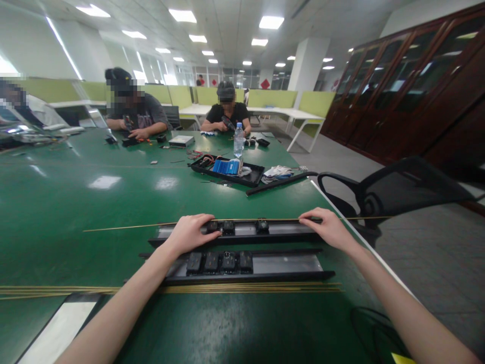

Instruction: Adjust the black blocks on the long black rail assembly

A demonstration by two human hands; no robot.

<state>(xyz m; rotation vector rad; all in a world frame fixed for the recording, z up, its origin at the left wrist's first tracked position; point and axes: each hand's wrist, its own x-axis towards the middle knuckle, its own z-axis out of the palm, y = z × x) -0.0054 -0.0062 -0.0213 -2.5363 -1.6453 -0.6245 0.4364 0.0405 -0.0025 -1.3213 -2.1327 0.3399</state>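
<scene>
A long thin brass rod (129, 227) runs along the far side of a black-edged channel (242, 240) with a pale floor. Its right end reaches past the table edge. My right hand (328, 227) pinches the rod between thumb and fingertips near the channel's right end. My left hand (193, 231) is curled around a black block (211, 227) in the channel, its fingertips at the rod and its thumb on the near side. Two more black blocks sit to the right, one being this block (262, 226). A nearer channel (288, 264) holds several blocks side by side.
Several brass rods (235, 288) lie nearest me, beside a white-topped panel (56, 328). Beyond are a black tray (253, 174), a water bottle (238, 140), gloves (278, 173) and a black strip (278, 184). Co-workers sit across the table; a chair (394, 187) stands right.
</scene>
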